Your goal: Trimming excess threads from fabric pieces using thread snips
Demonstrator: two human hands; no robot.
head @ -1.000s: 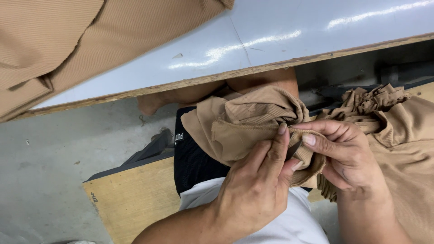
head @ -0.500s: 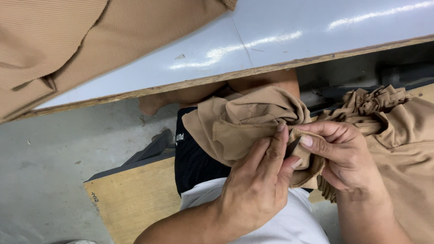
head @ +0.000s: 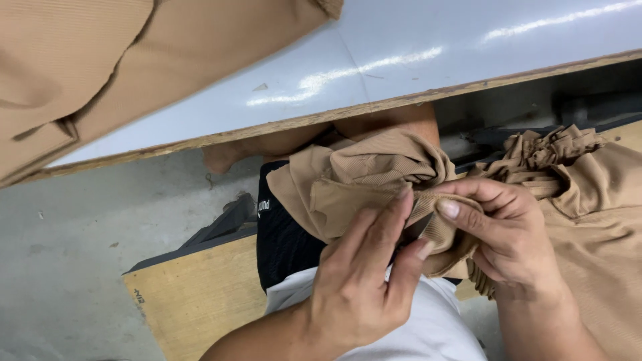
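Pinching the tan cloth piece (head: 361,180) in our lap with both hands

We hold the ribbed edge of the cloth between the thumb and fingers of our right hand (head: 511,237), pressed together on it, and our left hand (head: 364,281) lays its long fingers flat on the same edge, pinching it from the other side. Since a moment ago our hands sit in nearly the same spot; only the right thumb has slid a tiny bit along the edge, so we are working slowly on one small part. The rest of the cloth bunches up just above the grip, over our dark shorts (head: 284,241). To the right of the grip lies a heap of more tan cloth (head: 602,200). Far above the grip is the white table (head: 428,67), with another tan piece (head: 114,73) on it.
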